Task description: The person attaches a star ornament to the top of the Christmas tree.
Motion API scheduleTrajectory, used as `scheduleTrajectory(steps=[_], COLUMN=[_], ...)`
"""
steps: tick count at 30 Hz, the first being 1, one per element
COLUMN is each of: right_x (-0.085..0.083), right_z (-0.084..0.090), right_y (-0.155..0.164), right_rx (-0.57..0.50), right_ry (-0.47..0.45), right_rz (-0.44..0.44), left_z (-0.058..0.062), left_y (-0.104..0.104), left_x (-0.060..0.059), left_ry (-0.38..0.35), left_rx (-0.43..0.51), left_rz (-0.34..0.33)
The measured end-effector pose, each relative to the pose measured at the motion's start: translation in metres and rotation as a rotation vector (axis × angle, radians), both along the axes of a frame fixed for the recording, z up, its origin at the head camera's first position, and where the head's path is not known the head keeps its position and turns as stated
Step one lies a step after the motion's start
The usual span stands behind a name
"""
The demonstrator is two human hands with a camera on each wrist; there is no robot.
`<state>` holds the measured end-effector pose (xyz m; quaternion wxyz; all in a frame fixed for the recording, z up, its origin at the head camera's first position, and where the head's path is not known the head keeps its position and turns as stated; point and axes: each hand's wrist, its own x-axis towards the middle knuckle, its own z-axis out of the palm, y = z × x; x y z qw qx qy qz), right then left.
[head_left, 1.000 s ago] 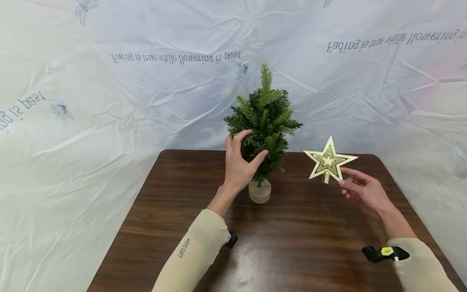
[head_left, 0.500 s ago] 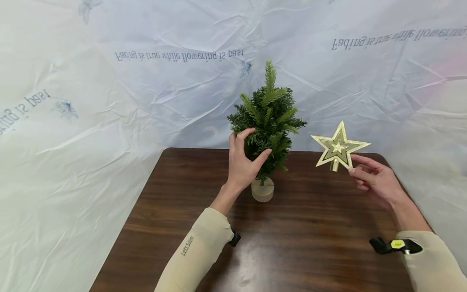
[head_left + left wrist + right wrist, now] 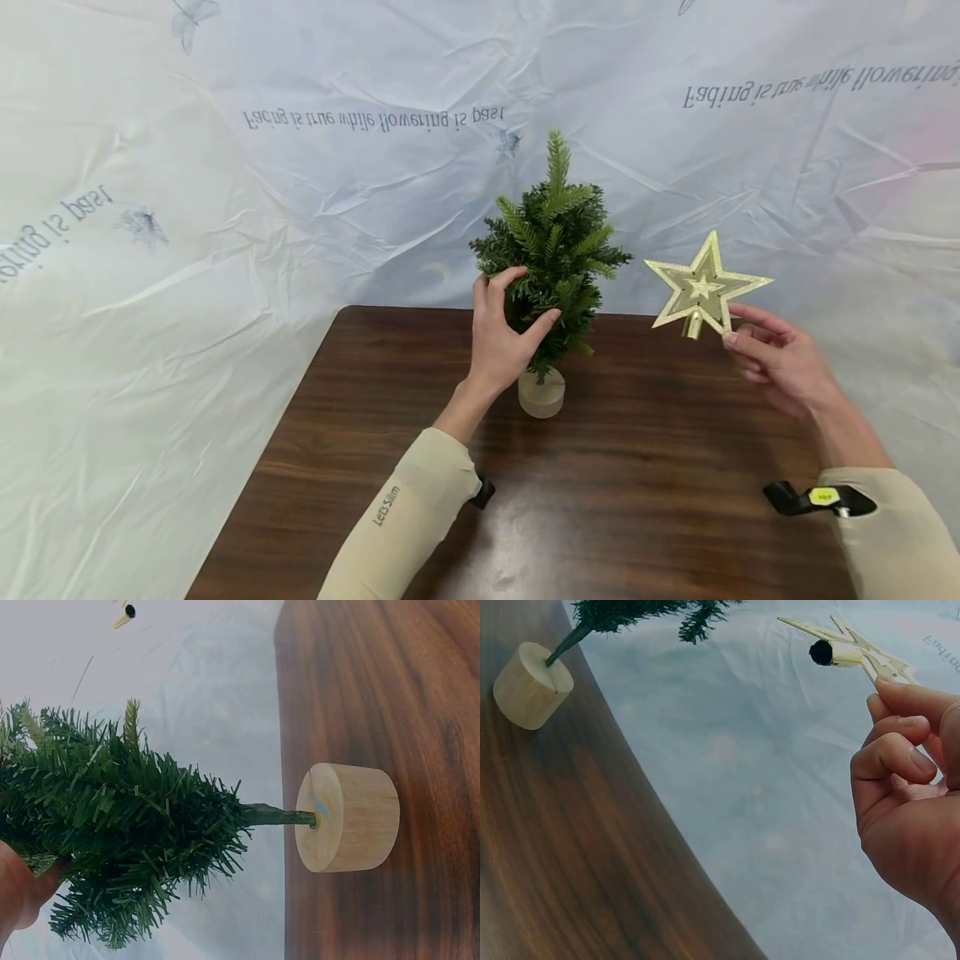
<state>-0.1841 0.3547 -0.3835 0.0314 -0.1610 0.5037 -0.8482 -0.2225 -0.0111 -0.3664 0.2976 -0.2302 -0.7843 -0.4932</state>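
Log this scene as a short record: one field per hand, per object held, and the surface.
left hand: grips the lower branches of the small tree
small tree: upright on the table, stem set in a round wooden base
right hand: pinches one lower point of the gold star
gold star: held in the air right of the tree, apart from it, socket stub pointing down
table: dark wood

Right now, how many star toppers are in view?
1. The gold star is pinched by its lower right point in the right hand, held in the air to the right of the small tree. None else visible.
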Motion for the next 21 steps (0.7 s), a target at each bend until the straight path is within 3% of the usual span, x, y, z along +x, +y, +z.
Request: scheduleTrajectory(steps=[8,21], right_x=[-0.003,-0.008], right_z=[0.014,0.043], right_y=[-0.005,-0.015], right_rx=[-0.061,-0.062], right_ry=[0.05,0.073], right_rz=[-0.006,-0.037], left_z=[0.0,0.0], left_y=[-0.001,0.0], left_x=[-0.001,0.001], left_ry=[0.002,0.0], left_rx=[-0.003,-0.001], left_rz=[0.006,-0.002])
